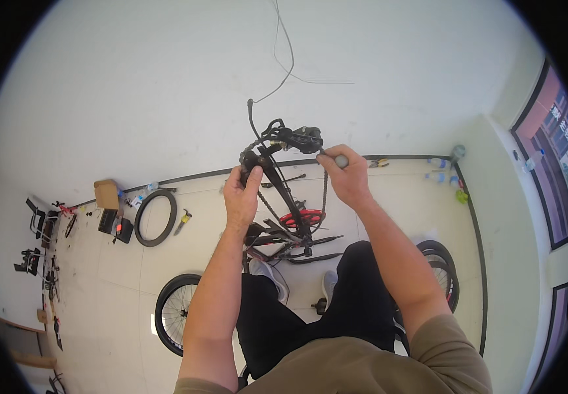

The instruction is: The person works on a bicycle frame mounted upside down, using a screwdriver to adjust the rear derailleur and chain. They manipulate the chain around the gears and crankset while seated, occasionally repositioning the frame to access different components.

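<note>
A black bicycle frame [282,187] is in front of me, with a red chainring [301,218] lower down and a chain [269,209] running along it. My left hand [242,196] is closed around the frame's upper end, thumb on top. Beside it sits a black rear derailleur [305,139]. Against the derailleur's right side, my right hand [347,172] pinches a tool with a rounded grey handle end [341,161], which looks like a screwdriver; its tip is hard to make out. A thin cable [290,62] rises from the black housing [252,115] near the derailleur.
A loose tyre [156,218], a yellow-handled tool [183,221] and an open cardboard box [106,194] lie to the left. Wheels stand by my legs, one wheel [177,314] at left. Pliers [379,163] and plastic bottles [436,177] rest along the wall at right.
</note>
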`<state>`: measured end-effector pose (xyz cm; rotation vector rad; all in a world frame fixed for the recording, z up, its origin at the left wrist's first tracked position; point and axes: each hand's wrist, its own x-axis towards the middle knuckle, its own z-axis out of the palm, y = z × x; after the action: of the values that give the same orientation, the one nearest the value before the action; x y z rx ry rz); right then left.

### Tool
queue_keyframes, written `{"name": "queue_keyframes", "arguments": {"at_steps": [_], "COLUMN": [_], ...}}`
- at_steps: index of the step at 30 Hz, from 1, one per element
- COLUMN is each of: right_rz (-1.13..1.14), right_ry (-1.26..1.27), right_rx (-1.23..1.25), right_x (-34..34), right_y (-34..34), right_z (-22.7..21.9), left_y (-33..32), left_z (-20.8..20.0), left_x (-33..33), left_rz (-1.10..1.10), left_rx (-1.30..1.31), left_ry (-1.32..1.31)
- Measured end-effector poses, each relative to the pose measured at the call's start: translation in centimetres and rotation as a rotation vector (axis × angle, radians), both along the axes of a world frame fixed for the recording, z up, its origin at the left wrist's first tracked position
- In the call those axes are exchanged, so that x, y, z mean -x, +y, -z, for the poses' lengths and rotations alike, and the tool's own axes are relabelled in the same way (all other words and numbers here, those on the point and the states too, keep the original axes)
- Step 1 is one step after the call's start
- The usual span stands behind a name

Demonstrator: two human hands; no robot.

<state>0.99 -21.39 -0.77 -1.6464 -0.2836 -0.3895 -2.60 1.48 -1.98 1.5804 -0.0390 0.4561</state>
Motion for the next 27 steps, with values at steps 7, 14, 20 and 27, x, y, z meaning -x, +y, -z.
{"name": "queue_keyframes", "arguments": {"at_steps": [7,14,20,27], "right_rz": [-0.011,-0.016,0.007,0.006], "right_ry": [0.053,0.021,-0.017,-0.105], "right_rx": [-0.092,-0.076,0.022,0.114], "right_x": [0.1,-0.3,-0.4,-1.1], "right_y": [0.2,-0.1,-0.6,-1.7], "right_z": [-1.5,-1.5,-0.2,-0.2], "left_y": [1.0,0.1,0.0,0.0], "left_z": [1.5,1.0,1.1,0.6], "left_x": [-0.9,-0.7,-0.7,-0.3], "left_rz": [-0.003,-0.036,-0.044,-0.050], "left_rx": [0.047,0.016,0.026,-0.002], "left_ry": [-0.051,-0.066,-0.047,-0.013]}}
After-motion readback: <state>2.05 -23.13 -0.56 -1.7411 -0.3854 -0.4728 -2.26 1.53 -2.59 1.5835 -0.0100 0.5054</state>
